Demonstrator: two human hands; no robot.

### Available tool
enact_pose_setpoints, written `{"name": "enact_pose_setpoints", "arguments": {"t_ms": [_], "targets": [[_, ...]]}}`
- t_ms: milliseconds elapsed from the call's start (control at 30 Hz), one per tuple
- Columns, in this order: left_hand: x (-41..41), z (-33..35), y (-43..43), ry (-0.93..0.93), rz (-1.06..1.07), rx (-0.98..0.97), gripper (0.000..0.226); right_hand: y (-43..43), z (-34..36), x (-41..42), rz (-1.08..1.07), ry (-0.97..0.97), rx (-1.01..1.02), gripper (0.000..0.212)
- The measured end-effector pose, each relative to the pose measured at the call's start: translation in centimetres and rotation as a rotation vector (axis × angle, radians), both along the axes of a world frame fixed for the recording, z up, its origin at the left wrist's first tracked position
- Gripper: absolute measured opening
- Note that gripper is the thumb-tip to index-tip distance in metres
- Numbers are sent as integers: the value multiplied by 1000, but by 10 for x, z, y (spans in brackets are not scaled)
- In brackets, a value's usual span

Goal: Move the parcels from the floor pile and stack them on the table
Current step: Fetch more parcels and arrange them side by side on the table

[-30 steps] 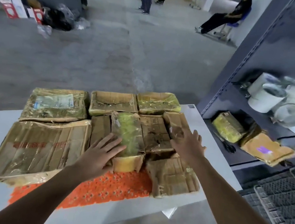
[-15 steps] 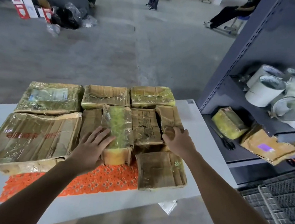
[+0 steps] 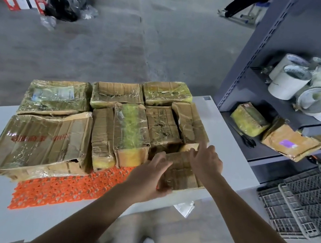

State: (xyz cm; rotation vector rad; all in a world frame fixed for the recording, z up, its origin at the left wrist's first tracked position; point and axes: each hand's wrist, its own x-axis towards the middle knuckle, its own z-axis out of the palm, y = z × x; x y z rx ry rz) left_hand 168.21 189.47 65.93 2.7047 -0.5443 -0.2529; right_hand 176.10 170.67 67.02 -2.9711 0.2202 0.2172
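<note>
**Gripping the corner parcel from both sides**

Nearest, the left hand (image 3: 148,178) grips the small parcel (image 3: 181,174) at its near left corner, thumb on top and fingers curled round the edge. The parcel lies flat at the near right corner of the table (image 3: 227,129), just right of the orange mat (image 3: 62,188). Its long axis runs away from the person, with the far end turned a little left, so the hands bracket its long sides. The right hand (image 3: 207,163) rests on the far right part, fingers straight and spread, not clamped. Beyond, the packed parcels (image 3: 130,125) lie in rows against its far end, so a lift likely goes up and onto them.
</note>
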Motion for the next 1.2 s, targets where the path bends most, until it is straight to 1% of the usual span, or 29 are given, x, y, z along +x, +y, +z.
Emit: {"name": "enact_pose_setpoints", "arguments": {"t_ms": [67, 133, 200, 333, 400, 467, 500, 600, 667, 733, 800, 867, 1000, 1100, 1200], "targets": [[2, 1, -7, 69, 8, 15, 88, -3, -1, -3, 2, -17, 53, 37], [5, 1, -9, 111, 19, 24, 90, -2, 1, -4, 32, -40, 125, 30], [6, -1, -9, 116, 54, 6, 88, -1, 5, -3, 50, -50, 176, 24], [8, -3, -8, 58, 129, -111, 79, -1, 17, 1, 48, -84, 206, 21], [8, -4, -11, 1, 117, -115, 70, -3, 18, 2, 35, -52, 179, 23], [7, -6, -16, -75, 79, -93, 62, -5, 17, 1, 24, 25, 148, 30], [7, -7, -18, -82, 60, -73, 60, -5, 17, 0, 25, 53, 142, 32], [3, -11, -16, -17, 48, -23, 64, -3, 18, -3, 54, 66, 103, 31], [0, -9, -10, 7, 35, -26, 69, 2, 21, -5, 85, 39, 47, 28], [-3, -6, -3, 17, 42, -56, 66, 8, 22, -6, 127, -15, 13, 26], [-4, -2, 5, -23, 88, -101, 57, 17, 22, -7, 178, -52, -6, 25], [-3, 2, 14, -120, 148, -132, 45, 29, 21, -7, 238, -83, 0, 23], [1, 10, 43, -275, 256, -122, 24, 59, 20, -9, 375, -152, 67, 18], [1, 11, 72, -334, 373, -69, 26, 82, 20, -9, 477, -164, 63, 21], [-1, 12, 101, -307, 496, -5, 25, 99, 20, -8, 576, -144, 51, 23]]}}
